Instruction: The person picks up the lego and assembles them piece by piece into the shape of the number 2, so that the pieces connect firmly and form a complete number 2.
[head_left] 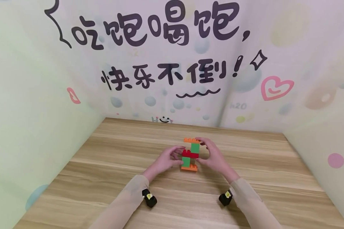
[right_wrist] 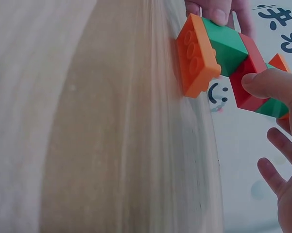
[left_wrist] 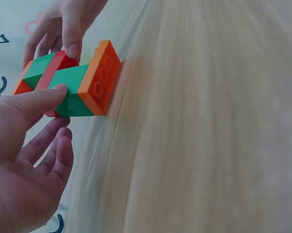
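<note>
A stepped stack of toy building bricks stands between both hands. From the bottom it has an orange brick [head_left: 189, 168], a green brick [head_left: 185, 161], a red brick [head_left: 190, 154], another green brick [head_left: 195, 148] and an orange brick [head_left: 189, 140] on top. My left hand [head_left: 168, 159] grips it from the left, its thumb [left_wrist: 43, 99] on the lower green brick. From the other side my right hand [head_left: 213, 156] holds the stack, thumb [right_wrist: 265, 82] against the red brick and fingers up by the top orange one. The bottom brick is right at the tabletop.
The wood-grain table [head_left: 117, 197] extends around the hands. Behind it stands a white printed backdrop [head_left: 149, 105] with dark lettering, and similar walls close off both sides. Black wrist cameras [head_left: 150, 198] are strapped under the sleeves.
</note>
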{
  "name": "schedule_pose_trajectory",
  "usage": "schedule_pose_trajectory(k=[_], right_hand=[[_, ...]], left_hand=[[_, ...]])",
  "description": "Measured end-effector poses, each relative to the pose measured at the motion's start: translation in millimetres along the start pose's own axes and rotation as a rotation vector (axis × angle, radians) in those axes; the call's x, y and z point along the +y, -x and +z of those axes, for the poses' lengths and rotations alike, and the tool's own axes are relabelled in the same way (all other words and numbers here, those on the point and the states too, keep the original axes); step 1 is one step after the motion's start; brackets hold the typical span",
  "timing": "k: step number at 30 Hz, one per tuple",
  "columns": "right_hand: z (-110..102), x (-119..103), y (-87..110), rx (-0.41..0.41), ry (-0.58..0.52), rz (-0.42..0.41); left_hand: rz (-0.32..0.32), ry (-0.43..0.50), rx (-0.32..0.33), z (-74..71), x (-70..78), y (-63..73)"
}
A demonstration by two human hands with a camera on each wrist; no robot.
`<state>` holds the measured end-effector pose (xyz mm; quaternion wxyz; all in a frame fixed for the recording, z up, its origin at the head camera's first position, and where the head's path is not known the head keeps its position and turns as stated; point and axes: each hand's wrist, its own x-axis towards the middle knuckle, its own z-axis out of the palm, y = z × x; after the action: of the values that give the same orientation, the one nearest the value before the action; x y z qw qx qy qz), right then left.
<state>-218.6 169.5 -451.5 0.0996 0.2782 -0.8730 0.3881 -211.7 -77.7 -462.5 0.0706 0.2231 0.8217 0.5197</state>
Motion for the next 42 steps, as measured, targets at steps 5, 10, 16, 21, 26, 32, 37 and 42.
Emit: schedule_pose_trajectory(k=[5,10,16,21,26,32,37,42], right_hand=[[-1,3,-2.5,-0.026,-0.039,0.035],[-3,10,-5.6,-0.048,-0.075,0.069],[-5,15,-6.4,-0.066,-0.065,0.122],[-6,19,-7.4,-0.073,-0.066,0.136],[-7,24,-6.9,-0.100,-0.043,0.137],[-10,26,-5.0,-0.127,-0.057,0.163],[-11,30,-3.7,-0.150,-0.054,0.166],[-11,35,-2.6,-0.192,-0.086,0.182]], left_hand=[[0.022,-0.038,-0.025,-0.3,-0.6,1.3],[0.022,-0.076,-0.049,-1.5,0.2,1.3],[0.000,-0.176,-0.068,-0.3,2.0,3.3],[-0.001,-0.208,-0.060,1.3,2.8,1.6],[-0.001,-0.223,-0.066,1.6,4.3,-0.2],[-0.007,-0.218,-0.077,2.1,6.2,-0.4],[-0.015,-0.220,-0.086,2.9,4.3,-2.1],[-0.020,-0.209,-0.110,2.5,3.3,-3.3]])
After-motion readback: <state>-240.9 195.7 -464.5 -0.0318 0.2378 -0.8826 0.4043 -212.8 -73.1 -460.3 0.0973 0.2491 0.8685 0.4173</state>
